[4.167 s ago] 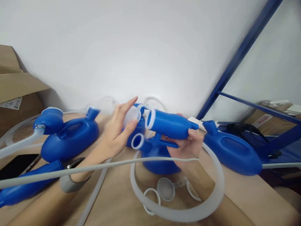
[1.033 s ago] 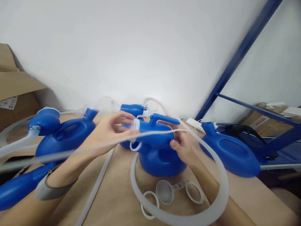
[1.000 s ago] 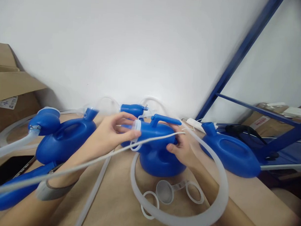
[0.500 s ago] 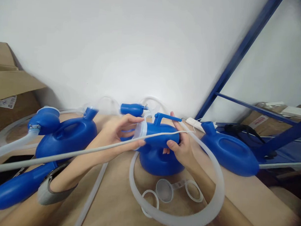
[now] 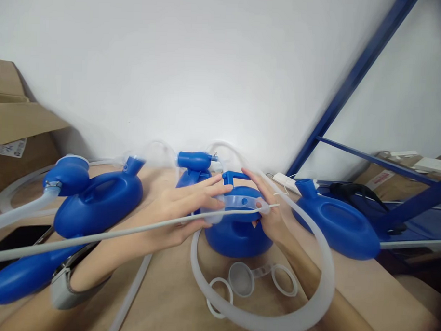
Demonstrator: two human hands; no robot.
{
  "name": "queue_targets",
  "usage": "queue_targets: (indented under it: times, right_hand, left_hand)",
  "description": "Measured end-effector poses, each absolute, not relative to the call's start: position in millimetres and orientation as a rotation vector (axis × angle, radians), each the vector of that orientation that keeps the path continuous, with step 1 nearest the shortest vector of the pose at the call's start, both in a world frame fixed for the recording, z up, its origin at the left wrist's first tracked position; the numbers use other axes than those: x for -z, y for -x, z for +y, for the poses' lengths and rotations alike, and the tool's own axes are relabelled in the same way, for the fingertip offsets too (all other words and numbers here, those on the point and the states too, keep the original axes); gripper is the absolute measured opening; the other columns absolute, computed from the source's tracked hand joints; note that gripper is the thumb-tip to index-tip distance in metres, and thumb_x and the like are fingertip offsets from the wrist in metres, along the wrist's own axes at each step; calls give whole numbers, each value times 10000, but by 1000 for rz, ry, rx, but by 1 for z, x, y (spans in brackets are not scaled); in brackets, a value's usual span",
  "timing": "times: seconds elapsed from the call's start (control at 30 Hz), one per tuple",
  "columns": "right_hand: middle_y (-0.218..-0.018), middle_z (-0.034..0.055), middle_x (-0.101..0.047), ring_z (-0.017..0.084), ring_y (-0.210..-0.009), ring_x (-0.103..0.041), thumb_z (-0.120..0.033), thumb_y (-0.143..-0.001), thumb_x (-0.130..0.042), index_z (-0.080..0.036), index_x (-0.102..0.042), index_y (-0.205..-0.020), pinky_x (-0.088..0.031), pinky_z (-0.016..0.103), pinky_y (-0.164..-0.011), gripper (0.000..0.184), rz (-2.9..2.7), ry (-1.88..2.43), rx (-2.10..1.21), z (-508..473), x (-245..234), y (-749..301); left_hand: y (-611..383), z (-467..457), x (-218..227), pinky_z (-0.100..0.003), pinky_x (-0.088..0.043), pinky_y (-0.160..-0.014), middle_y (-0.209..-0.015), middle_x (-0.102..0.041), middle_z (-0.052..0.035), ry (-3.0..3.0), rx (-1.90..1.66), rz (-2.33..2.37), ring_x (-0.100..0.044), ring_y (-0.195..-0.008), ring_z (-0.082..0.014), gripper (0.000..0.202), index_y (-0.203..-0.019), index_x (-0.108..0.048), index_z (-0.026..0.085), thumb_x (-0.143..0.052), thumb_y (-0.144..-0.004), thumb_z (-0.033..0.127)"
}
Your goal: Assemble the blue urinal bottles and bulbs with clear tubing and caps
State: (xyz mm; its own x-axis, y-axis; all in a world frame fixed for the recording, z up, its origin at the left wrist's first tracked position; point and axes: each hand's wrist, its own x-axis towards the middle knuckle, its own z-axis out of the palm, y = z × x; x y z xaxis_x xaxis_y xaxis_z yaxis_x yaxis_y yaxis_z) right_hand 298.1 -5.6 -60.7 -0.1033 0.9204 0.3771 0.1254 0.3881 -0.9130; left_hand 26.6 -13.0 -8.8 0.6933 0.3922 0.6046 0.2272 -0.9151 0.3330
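My left hand [image 5: 193, 203] grips a translucent cap [image 5: 214, 216] at the left end of a blue urinal cup [image 5: 249, 191] that has an L-shaped handle. From the cap a clear holed strap [image 5: 237, 201] runs across the cup's front. At its right end my right hand [image 5: 271, 210] pinches the strap against the cup, fingers behind. Below and partly hidden is a blue urinal bottle [image 5: 237, 241]. A translucent hose [image 5: 325, 280] loops in front of it. Inside the loop lie a second strapped cap [image 5: 241, 280] and a white ring [image 5: 222, 280].
More blue bottles stand left [image 5: 96, 209] and right [image 5: 339, 225]. A pale cable [image 5: 95, 239] crosses in front of my left forearm. Also around are a phone [image 5: 20, 238], a cardboard box [image 5: 25, 163], a power strip [image 5: 285, 181] and a blue metal frame [image 5: 339, 92].
The strap now stretches across the cup's front to my right fingers. My left hand has moved right over the cap, and the cup has turned, its handle now looking shorter.
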Motion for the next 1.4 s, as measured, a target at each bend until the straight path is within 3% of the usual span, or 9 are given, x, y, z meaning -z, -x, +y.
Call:
queue_targets:
  times: [0.07, 0.17, 0.23, 0.33, 0.43, 0.77, 0.97, 1.17, 1.4]
  right_hand:
    - [-1022, 64, -759, 184, -580, -604, -774, -845, -669, -324, -587, -1494, -472, 286, -410, 793, -1541, 929, -865, -5, 64, -299]
    - [-1369, 91, -689, 327, -1035, -712, -754, -841, -701, -318, -581, -1471, -641, 428, -774, 776, -1557, 846, -795, -3, 69, -300]
    - [-1461, 88, -638, 364, -1227, -659, -744, -857, -698, -316, -553, -1490, -590, 492, -1000, 777, -1574, 821, -745, -3, 71, -300]
    - [-1531, 75, -587, 382, -1379, -567, -762, -870, -673, -322, -539, -1497, -514, 504, -1124, 777, -1604, 838, -616, -4, 71, -301]
    - [-1526, 75, -595, 389, -1439, -516, -789, -874, -641, -315, -552, -1473, -496, 511, -1146, 769, -1646, 864, -481, -4, 70, -302]
    - [-1509, 98, -607, 376, -1380, -587, -832, -919, -518, -301, -462, -1541, -523, 540, -1123, 820, -1775, 875, -264, -4, 69, -303]
    - [-1455, 97, -640, 359, -1266, -668, -696, -923, -672, -340, -400, -1581, -540, 558, -1089, 796, -1815, 823, -149, -6, 69, -306]
    - [-1349, 110, -705, 369, -1204, -713, -648, -844, -798, -347, -400, -1547, -557, 581, -1071, 862, -1896, 718, -80, 0, 80, -314]
    - [-1317, 75, -699, 345, -1144, -725, -569, -704, -938, -390, -496, -1450, -616, 548, -978, 885, -1894, 788, -117, 4, 105, -320]
  left_hand:
    - [-25, -13, 9, -418, -559, -1144, -1523, -641, -41, -2676, -1033, 512, -638, -1379, -275, 435, -1445, -591, 327, -668, -1024, 252]
    - [-22, -11, 13, -384, -650, -969, -1566, -597, -49, -2615, -1066, 622, -762, -1177, -277, 504, -1440, -601, 357, -765, -964, 334]
    - [-22, -10, 16, -396, -653, -965, -1556, -609, -55, -2536, -1099, 656, -744, -1214, -301, 513, -1406, -628, 347, -807, -926, 372]
    - [-25, -9, 20, -414, -617, -1067, -1547, -623, -45, -2363, -1092, 647, -635, -1379, -316, 524, -1371, -640, 338, -842, -891, 398]
    - [-29, -10, 22, -429, -603, -1098, -1585, -586, -37, -2208, -1064, 675, -651, -1362, -299, 541, -1372, -624, 346, -852, -883, 392]
    - [-37, -22, 17, -442, -640, -1037, -1548, -617, -42, -2097, -1119, 803, -727, -1245, -291, 520, -1327, -636, 333, -860, -868, 429]
    - [-36, -22, 16, -398, -678, -913, -1426, -685, -73, -2007, -1060, 886, -763, -1158, -285, 524, -1367, -593, 310, -810, -905, 427]
    - [-34, -15, 12, -429, -678, -757, -1285, -737, -137, -1833, -912, 1046, -801, -964, -317, 557, -1221, -617, 219, -810, -834, 570]
    - [-19, -6, 20, -388, -661, -789, -1301, -739, -96, -1979, -812, 958, -777, -993, -284, 710, -1513, -565, 333, -813, -863, 477]
